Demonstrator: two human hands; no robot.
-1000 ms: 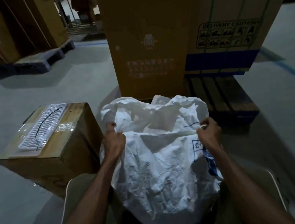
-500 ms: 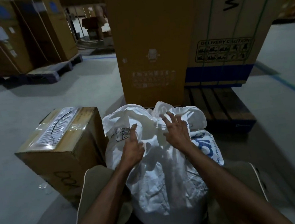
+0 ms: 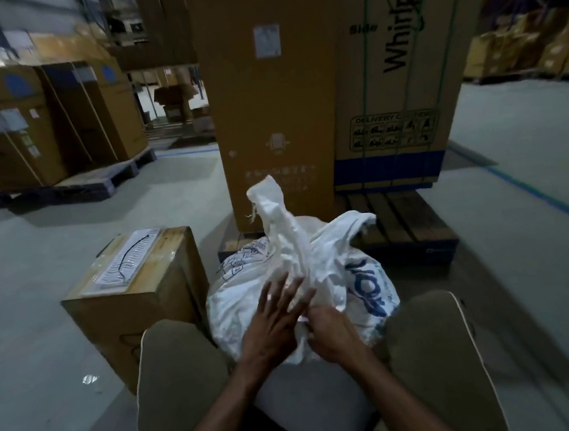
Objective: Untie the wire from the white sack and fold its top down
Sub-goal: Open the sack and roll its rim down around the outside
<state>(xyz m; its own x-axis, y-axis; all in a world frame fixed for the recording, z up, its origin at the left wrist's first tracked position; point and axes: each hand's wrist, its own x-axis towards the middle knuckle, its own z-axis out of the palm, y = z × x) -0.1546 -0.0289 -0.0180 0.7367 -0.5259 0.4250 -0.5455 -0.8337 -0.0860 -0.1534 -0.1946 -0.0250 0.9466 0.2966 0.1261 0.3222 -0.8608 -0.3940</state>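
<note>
Between the knees, the white sack point(image 3: 284, 304) is pressed by the spread-open left hand point(image 3: 272, 323) and pinched at its neck by the right hand point(image 3: 331, 331); no wire is seen, and the top is not yet folded down.

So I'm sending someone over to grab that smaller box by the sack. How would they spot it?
Find the tall Whirlpool carton on the wooden pallet. In front of it stands the white sack, and the small cardboard box sits on the floor left of it. Unlike the tall cartons, it is low, with a white sheet taped on top showing a thin black curved line.
</note>
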